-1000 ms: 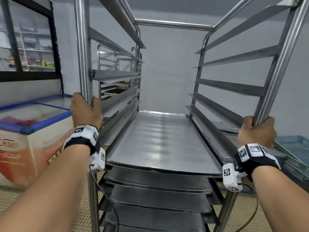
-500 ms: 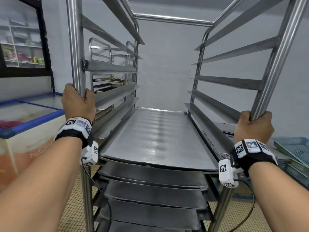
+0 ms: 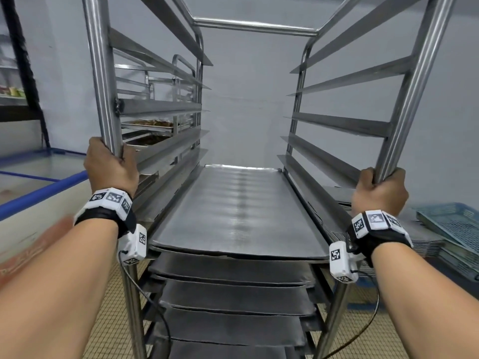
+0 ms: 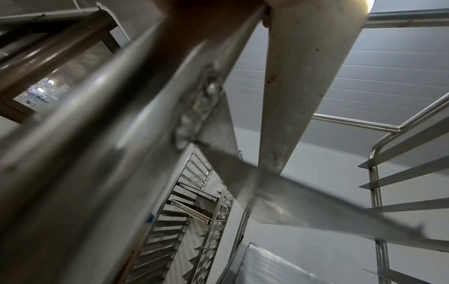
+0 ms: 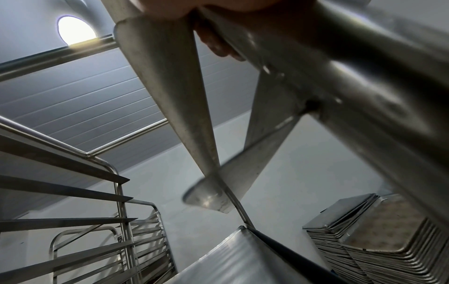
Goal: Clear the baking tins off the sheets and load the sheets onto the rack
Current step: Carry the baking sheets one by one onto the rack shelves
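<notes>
A tall steel rack (image 3: 255, 25) stands right in front of me with several bare baking sheets on its lower runners; the top sheet (image 3: 238, 211) lies at waist height. My left hand (image 3: 110, 168) grips the rack's near left post (image 3: 99, 73), seen close up as a blurred post (image 4: 97, 153) in the left wrist view. My right hand (image 3: 379, 193) grips the near right post (image 3: 412, 86), the same post (image 5: 364, 76) filling the right wrist view. The upper runners hold nothing.
A second rack (image 3: 160, 110) with trays of food stands behind on the left. A chest freezer (image 3: 39, 187) with a blue frame is at my left. Blue mesh trays (image 3: 456, 224) and a stack of baking tins (image 5: 369, 240) lie at the right. The floor is tiled.
The rack and both gripping hands have shifted against the room: the freezer and window slide off to the left and the second rack comes nearer. Both grips are unchanged.
</notes>
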### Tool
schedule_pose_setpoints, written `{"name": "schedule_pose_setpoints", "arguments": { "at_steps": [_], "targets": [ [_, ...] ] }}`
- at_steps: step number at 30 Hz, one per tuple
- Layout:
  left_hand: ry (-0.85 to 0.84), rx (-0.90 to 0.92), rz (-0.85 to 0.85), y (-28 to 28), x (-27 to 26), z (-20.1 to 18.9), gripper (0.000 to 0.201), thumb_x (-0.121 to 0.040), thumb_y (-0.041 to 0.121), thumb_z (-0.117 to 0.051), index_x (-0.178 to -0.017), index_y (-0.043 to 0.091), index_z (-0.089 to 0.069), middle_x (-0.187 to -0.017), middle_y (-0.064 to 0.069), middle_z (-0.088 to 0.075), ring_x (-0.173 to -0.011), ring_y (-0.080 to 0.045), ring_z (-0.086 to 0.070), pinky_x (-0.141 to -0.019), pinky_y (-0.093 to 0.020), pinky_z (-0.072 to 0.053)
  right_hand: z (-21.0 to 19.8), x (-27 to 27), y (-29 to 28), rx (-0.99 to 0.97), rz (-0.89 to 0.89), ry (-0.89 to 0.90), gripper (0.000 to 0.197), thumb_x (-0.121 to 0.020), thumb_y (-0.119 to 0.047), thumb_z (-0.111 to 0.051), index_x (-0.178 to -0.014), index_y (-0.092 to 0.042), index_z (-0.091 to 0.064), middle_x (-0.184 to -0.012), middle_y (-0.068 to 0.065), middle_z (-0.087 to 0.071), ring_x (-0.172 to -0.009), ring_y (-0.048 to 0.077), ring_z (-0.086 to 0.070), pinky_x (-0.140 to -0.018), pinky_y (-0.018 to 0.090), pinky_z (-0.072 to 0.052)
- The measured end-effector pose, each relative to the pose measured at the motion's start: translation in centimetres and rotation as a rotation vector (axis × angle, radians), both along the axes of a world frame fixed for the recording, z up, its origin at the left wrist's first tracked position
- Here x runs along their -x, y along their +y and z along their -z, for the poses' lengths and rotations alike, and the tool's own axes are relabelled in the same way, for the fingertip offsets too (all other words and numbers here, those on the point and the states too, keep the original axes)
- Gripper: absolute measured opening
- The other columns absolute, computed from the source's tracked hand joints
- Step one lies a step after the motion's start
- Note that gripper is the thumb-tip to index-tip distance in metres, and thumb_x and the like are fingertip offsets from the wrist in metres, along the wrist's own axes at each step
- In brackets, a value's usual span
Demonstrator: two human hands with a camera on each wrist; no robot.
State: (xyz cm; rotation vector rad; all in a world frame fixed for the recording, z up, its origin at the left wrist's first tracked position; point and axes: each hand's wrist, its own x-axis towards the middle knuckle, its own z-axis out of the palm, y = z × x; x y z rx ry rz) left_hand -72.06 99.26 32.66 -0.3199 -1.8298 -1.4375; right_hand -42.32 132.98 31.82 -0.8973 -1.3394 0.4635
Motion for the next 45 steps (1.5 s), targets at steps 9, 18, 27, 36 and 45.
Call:
{"name": "schedule_pose_setpoints", "arguments": {
  "at_steps": [9,18,27,36,45],
  "targets": [
    [0.021,-0.031,-0.006,5.9,7.2,0.0,0.035,-0.092,0.028,-0.052,-0.103,-0.006,-0.052,-0.095,-0.027,-0.058,-0.076,-0.030,-0.048,-0.065,-0.036,-0.036,0.2,7.0,5.8,-0.018,0.019,0.017,0.029,-0.091,-0.029,-0.052,-0.098,-0.001,-0.052,-0.075,0.012,-0.057,-0.063,0.030,-0.051,-0.059,0.031,-0.037],
    [0.045,-0.016,-0.067,13.8,15.0,0.3,0.039,-0.089,0.031,-0.052,-0.104,-0.005,-0.053,-0.098,-0.026,-0.061,-0.086,-0.039,-0.058,-0.074,-0.044,-0.047,0.1,14.9,14.0,-0.039,0.076,0.020,0.031,-0.088,-0.031,-0.053,-0.096,-0.002,-0.053,-0.084,0.023,-0.065,-0.075,0.041,-0.060,-0.063,0.038,-0.044],
    [-0.021,0.002,-0.090,21.4,21.0,0.0,0.036,-0.085,0.034,-0.046,-0.094,-0.001,-0.047,-0.092,-0.028,-0.059,-0.083,-0.041,-0.057,-0.072,-0.049,-0.049,0.0,21.9,22.2,-0.010,0.071,0.014,0.031,-0.088,-0.030,-0.052,-0.095,0.000,-0.052,-0.083,0.025,-0.063,-0.075,0.041,-0.058,-0.060,0.032,-0.035],
    [-0.032,0.028,-0.108,27.9,26.7,0.2,0.024,-0.090,0.029,-0.048,-0.094,0.006,-0.044,-0.087,-0.015,-0.046,-0.079,-0.025,-0.043,-0.065,-0.037,-0.034,0.0,28.0,29.0,-0.024,0.082,0.003,0.031,-0.087,-0.030,-0.051,-0.093,0.000,-0.051,-0.082,0.024,-0.063,-0.073,0.039,-0.057,-0.060,0.035,-0.038],
    [0.007,0.014,-0.110,35.1,34.2,0.1,0.026,-0.089,0.030,-0.050,-0.090,0.005,-0.045,-0.083,-0.015,-0.048,-0.072,-0.027,-0.046,-0.061,-0.034,-0.029,-0.1,34.7,35.7,-0.028,0.105,0.005,0.032,-0.088,-0.032,-0.051,-0.095,-0.001,-0.053,-0.085,0.022,-0.064,-0.073,0.037,-0.058,-0.062,0.036,-0.043]
  ]
}}
